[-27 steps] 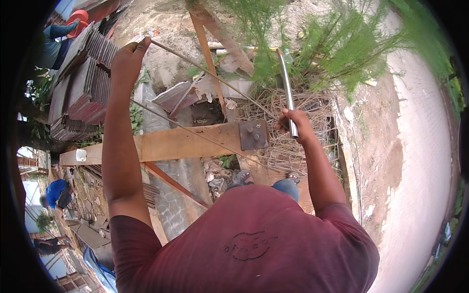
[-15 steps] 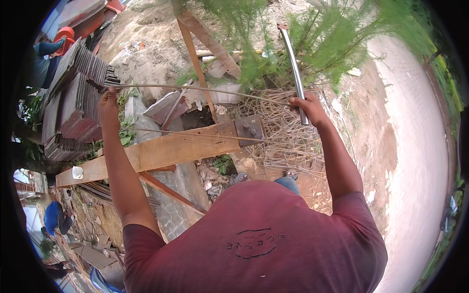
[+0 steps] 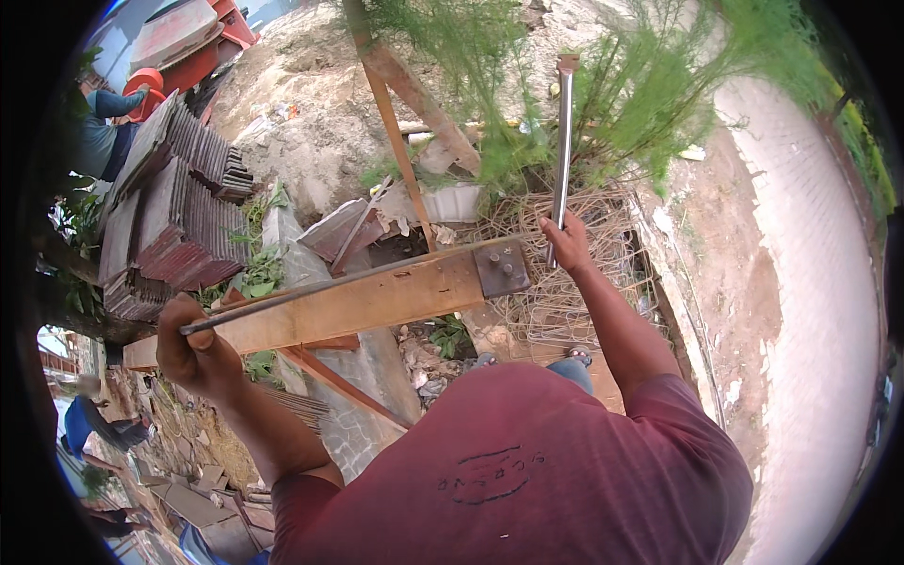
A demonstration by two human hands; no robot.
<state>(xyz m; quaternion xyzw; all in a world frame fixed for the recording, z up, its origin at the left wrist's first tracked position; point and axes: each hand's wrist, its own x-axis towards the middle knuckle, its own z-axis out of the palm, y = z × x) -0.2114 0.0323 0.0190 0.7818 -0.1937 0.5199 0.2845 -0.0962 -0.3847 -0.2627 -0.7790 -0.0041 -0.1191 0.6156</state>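
My left hand is closed around one end of a thin steel rod, its thumb up. From there the rod slants along the top edge of a wooden beam to a dark metal plate with upright pins at the beam's right end. How its far end sits among the pins is too small to tell. Right of the plate, my right hand grips the lower part of a silver rebar bending lever, held upright with its notched rusty head at the top.
Beyond the beam lies a heap of bent rod frames. Stacked roof tiles stand at left, near a person in a teal sleeve. Another person in blue is lower left. Green feathery branches overhang; wooden props rise behind.
My left hand came down and nearer, bringing the rod from above the beam down along it. My right hand moved slightly left and lower; the lever turned more upright and no longer crosses the rod.
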